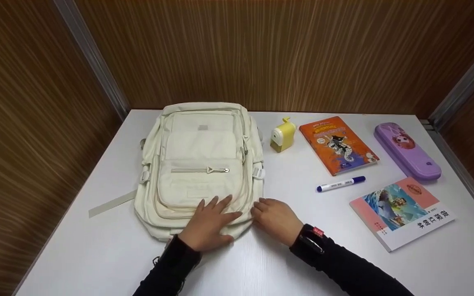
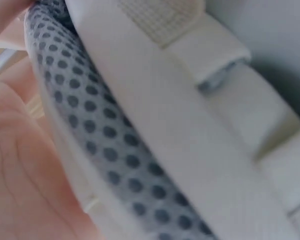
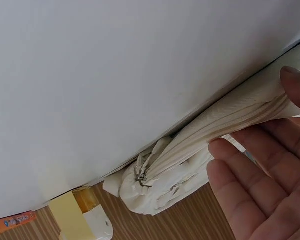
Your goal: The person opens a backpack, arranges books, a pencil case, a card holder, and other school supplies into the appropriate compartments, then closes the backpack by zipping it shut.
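Observation:
A cream backpack (image 1: 200,144) lies front side up on the white table. My left hand (image 1: 208,226) rests on its lower front, fingers spread. In the left wrist view the palm (image 2: 30,165) is beside a strap with grey dotted mesh (image 2: 110,130). At the backpack's lower right side is my right hand (image 1: 277,220), its fingers against the edge. The right wrist view shows these fingers (image 3: 255,190) loosely extended along the backpack's side (image 3: 230,117), with the thumb near the fabric.
Right of the backpack stands a yellow pencil sharpener (image 1: 283,135). Beyond it lie an orange book (image 1: 338,144), a marker (image 1: 340,184), a purple pencil case (image 1: 407,152) and a pink-and-white book (image 1: 401,213). A loose strap (image 1: 111,204) extends left over the table. Wood-patterned panels (image 1: 261,53) surround the table.

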`<state>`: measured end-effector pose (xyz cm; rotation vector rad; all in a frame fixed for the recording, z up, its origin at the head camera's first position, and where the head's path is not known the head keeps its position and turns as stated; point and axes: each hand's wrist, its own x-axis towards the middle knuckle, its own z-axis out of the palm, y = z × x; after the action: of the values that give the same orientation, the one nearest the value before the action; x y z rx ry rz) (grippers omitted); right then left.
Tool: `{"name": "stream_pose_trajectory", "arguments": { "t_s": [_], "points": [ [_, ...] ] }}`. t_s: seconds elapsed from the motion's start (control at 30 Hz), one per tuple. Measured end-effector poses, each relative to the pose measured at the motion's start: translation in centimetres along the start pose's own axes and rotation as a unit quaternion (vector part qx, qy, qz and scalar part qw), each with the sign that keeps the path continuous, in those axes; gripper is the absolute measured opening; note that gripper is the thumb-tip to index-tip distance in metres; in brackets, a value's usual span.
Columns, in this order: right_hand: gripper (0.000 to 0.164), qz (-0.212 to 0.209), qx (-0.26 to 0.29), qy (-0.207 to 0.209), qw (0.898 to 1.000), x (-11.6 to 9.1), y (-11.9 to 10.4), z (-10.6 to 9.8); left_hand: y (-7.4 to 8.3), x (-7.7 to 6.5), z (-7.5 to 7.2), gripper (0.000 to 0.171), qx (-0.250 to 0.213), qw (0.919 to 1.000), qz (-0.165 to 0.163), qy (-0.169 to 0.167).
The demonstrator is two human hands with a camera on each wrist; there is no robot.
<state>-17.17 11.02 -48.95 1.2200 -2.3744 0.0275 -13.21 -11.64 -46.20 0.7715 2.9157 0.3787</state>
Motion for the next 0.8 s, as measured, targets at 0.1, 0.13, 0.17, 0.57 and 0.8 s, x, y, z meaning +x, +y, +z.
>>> {"name": "stream_pose_trajectory", "arguments": {
  "t_s": [0.1, 0.13, 0.17, 0.57, 0.8],
  "points": [
    [0.017, -0.009, -0.007, 0.006, 1.000, -0.1, -0.4, -0.1, 0.0, -0.4, 0.0, 0.062, 0.000, 1.0000, -0.003, 0.001],
    [0.017, -0.011, 0.005, 0.005, 1.000, -0.1, -0.3, -0.1, 0.1, -0.5, 0.0, 0.062, 0.003, 1.0000, -0.006, 0.003],
    [0.017, -0.011, 0.027, -0.001, 1.000, -0.1, 0.0, -0.2, 0.2, -0.6, 0.0, 0.062, 0.005, 0.9999, -0.010, 0.005],
    [0.033, 0.344, 0.306, -0.066, 0.885, 4.3, 8.2, 0.1, 4.4, 0.3, 0.9, 0.063, 0.129, 0.9870, -0.054, 0.078],
    [0.036, 0.405, 0.288, -0.109, 0.861, 6.6, 8.7, 1.6, 4.7, 0.5, 1.9, 0.046, 0.141, 0.9818, -0.037, 0.122]
  ]
}}
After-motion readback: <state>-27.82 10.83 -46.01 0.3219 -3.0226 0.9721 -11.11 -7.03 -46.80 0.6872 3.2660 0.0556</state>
